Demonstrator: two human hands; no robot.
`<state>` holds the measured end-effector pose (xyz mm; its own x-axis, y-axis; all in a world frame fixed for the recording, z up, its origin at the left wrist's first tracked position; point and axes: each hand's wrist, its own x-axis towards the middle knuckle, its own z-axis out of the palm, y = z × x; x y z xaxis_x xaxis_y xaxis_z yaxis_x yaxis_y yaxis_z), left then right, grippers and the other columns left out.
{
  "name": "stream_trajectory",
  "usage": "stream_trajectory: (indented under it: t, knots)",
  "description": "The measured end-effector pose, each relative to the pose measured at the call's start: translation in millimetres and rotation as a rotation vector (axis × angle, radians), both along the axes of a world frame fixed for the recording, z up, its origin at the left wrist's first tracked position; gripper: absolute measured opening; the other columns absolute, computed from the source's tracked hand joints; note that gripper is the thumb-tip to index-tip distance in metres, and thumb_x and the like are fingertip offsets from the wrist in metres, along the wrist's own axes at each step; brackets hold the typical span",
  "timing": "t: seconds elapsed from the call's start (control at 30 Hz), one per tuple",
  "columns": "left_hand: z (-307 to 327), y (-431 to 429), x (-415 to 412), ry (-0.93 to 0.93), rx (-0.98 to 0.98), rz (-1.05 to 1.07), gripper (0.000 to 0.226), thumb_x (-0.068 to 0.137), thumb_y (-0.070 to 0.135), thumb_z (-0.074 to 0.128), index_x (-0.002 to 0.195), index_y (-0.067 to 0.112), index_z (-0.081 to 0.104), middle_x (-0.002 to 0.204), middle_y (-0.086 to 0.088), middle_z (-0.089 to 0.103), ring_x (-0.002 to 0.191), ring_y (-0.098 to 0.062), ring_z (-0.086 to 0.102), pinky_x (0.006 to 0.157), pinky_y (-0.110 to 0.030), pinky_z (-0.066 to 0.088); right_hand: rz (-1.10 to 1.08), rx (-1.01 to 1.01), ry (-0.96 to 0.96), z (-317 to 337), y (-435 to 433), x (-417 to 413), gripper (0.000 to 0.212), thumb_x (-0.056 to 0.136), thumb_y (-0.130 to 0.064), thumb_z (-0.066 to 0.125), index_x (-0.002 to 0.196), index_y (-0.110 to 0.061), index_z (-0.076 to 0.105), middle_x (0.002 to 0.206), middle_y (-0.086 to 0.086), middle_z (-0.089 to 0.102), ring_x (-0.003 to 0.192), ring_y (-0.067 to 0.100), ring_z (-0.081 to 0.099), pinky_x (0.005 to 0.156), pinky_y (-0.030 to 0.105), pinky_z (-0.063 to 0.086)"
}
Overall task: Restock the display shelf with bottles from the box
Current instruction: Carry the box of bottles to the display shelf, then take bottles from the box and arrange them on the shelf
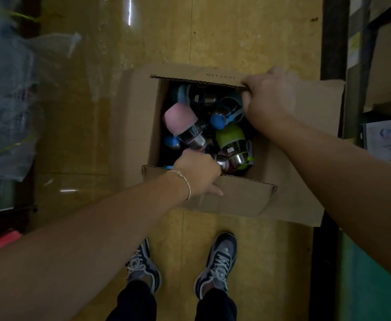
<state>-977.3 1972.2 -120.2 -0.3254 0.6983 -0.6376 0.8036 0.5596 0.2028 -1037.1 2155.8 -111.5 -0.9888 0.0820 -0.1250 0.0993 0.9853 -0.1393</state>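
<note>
Box (236, 198) (cardboard, flaps open) sits ctr frame on yellowish floor (236, 31). Inside: bottles in a loose heap, lying at angles. Pink bottle (178, 117) ctr-left, green bottle (230, 135) to its right, blue-capped bottle (217, 120) between them, nearer top. Left hand (197, 174) grips box at near flap: fingers curled over edge into opening, thumb outside on flap. Thin bracelet (187, 184) on that wrist. Right hand (268, 100) grips far flap's right end, fingers curled under edge. Shoes (220, 258) bottom ctr. Shelving (365, 54) w/ cartons along right edge; plastic-wrapped goods (9, 77) upper left, blurred.
</note>
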Motion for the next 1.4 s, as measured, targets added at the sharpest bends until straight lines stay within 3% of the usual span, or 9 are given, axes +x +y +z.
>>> stream_trajectory:
  t: [0.3,0.53,0.8,0.9,0.97,1.03,1.1,1.2,1.4]
  knots:
    - [19,-3,10,-0.244,-0.03,0.189,0.054,0.095,0.062,0.04,0.112,0.017,0.064,0.106,-0.006,0.067,0.096,-0.018,0.058,0.055,-0.021,0.026,-0.107,-0.236,0.056,-4,-63,77,0.025,0.09,-0.02,0.056,0.103,-0.01,0.074,0.101,0.012,0.072,0.097,0.039,0.059,0.086,0.046,0.045]
    - [41,-36,80,-0.388,-0.044,0.258,0.057,0.09,0.059,0.051,0.13,0.019,0.053,0.129,-0.01,0.053,0.116,-0.029,0.048,0.096,-0.039,0.041,-0.399,-0.542,-0.477,3,-97,174,0.024,0.096,-0.027,0.054,0.101,-0.013,0.072,0.106,0.01,0.072,0.098,0.031,0.067,0.081,0.034,0.053]
    - [3,-77,127,-0.387,-0.237,0.297,0.078,0.078,0.064,0.066,0.136,0.018,0.044,0.133,-0.014,0.043,0.12,-0.031,0.041,0.095,-0.039,0.04,-0.564,-0.519,-0.851,-33,-117,236,0.024,0.091,-0.021,0.055,0.067,-0.022,0.052,0.105,0.013,0.072,0.101,0.03,0.066,0.071,0.025,0.04]
    - [-27,-94,127,-0.329,-0.297,0.325,0.065,0.093,0.057,0.05,0.142,0.017,0.038,0.136,-0.016,0.041,0.121,-0.033,0.041,0.096,-0.042,0.044,-0.534,-0.518,-0.967,-49,-117,246,0.01,0.091,-0.023,0.058,0.097,-0.023,0.066,0.123,0.008,0.067,0.113,0.028,0.062,0.086,0.024,0.046]
    - [-41,-100,124,-0.37,-0.317,0.382,0.057,0.096,0.051,0.047,0.141,0.016,0.038,0.136,-0.014,0.042,0.122,-0.033,0.041,0.098,-0.041,0.042,-0.506,-0.555,-1.006,-61,-116,250,0.041,0.092,-0.03,0.06,0.131,-0.016,0.057,0.133,0.01,0.059,0.119,0.029,0.058,0.097,0.03,0.048]
    - [-47,-100,119,-0.396,-0.266,0.478,0.045,0.099,0.044,0.047,0.131,0.013,0.048,0.13,-0.012,0.052,0.117,-0.03,0.049,0.093,-0.037,0.044,-0.47,-0.562,-1.034,-64,-115,246,0.04,0.093,-0.034,0.059,0.126,-0.013,0.058,0.128,0.012,0.06,0.116,0.03,0.059,0.094,0.031,0.048]
    - [-48,-96,113,-0.364,-0.185,0.591,0.033,0.1,0.036,0.046,0.11,0.01,0.062,0.115,-0.011,0.064,0.103,-0.024,0.059,0.081,-0.031,0.045,-0.428,-0.573,-1.049,-59,-112,236,0.02,0.094,-0.032,0.058,0.085,-0.016,0.063,0.097,0.009,0.067,0.096,0.026,0.065,0.076,0.028,0.047]
    - [-36,-86,99,-0.227,-0.03,0.703,0.032,0.096,0.04,0.051,0.084,0.016,0.068,0.094,-0.006,0.07,0.088,-0.022,0.064,0.068,-0.029,0.045,-0.466,-0.645,-0.931,-40,-106,212,0.045,0.095,-0.022,0.057,0.052,-0.019,0.045,0.057,-0.004,0.049,0.056,0.01,0.049,0.049,0.017,0.034]
    - [-25,-59,36,-0.193,0.168,0.731,0.019,0.093,0.021,0.054,0.091,0.005,0.062,0.099,-0.014,0.065,0.094,-0.032,0.06,0.07,-0.037,0.044,-0.611,-0.813,-0.738,-34,-87,143,0.006,0.085,-0.025,0.062,0.086,-0.026,0.068,0.091,0.004,0.068,0.092,0.028,0.067,0.082,0.039,0.055]
